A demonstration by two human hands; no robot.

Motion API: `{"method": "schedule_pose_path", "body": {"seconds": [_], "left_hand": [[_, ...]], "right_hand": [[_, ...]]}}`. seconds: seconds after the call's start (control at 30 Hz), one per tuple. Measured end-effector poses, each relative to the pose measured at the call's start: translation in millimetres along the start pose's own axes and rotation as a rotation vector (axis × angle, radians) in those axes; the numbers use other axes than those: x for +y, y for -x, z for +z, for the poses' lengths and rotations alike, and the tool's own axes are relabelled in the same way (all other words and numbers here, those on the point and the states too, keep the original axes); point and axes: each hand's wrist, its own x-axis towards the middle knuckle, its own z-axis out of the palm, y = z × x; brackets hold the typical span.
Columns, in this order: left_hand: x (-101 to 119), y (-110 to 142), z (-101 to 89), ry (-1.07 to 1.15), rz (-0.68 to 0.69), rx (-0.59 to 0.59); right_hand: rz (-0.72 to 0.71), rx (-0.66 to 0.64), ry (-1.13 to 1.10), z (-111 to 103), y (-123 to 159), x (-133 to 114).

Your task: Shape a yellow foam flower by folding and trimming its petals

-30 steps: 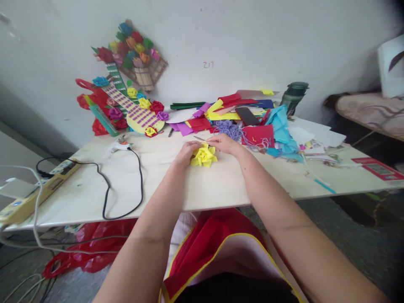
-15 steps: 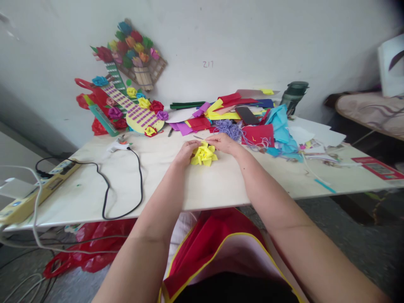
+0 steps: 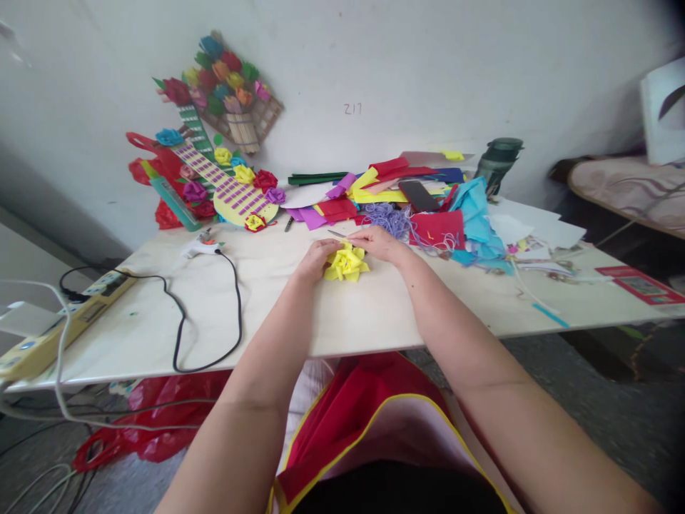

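A yellow paper flower (image 3: pixel 347 263) with pointed, spread petals is between my hands, just over the table. My left hand (image 3: pixel 317 258) is closed on its left side, fingers bent around the petals. At the flower's far right edge, my right hand (image 3: pixel 376 243) is closed in a pinch. A thin pointed metal tool (image 3: pixel 337 233) sticks out leftward from the right fingertips, above the flower; its other end is hidden by the hand, so its kind is unclear.
A white glue gun (image 3: pixel 200 246) with a black cord lies left, near a yellow power strip (image 3: pixel 90 307). Behind are paper-flower decorations (image 3: pixel 235 182), coloured paper sheets (image 3: pixel 385 187), purple yarn (image 3: pixel 386 218), a phone (image 3: pixel 417 195) and a dark green bottle (image 3: pixel 497 165).
Both hands and the flower stay nearly in place. The pointed tool shows only a very slight shift.
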Motion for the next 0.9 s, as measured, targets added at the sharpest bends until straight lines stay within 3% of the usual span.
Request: {"method": "schedule_pose_path", "body": {"seconds": [0.63,0.9], "left_hand": [[-2.9,-3.1,-0.6,0.031,-0.006,0.027],[0.8,-1.8,3.0,0.129,-0.046,0.125]], "right_hand": [[0.027,-0.073,0.036,-2.5,2.3,-1.0],[-0.009,-0.073,0.019,-0.7,2.2,-0.6]]}}
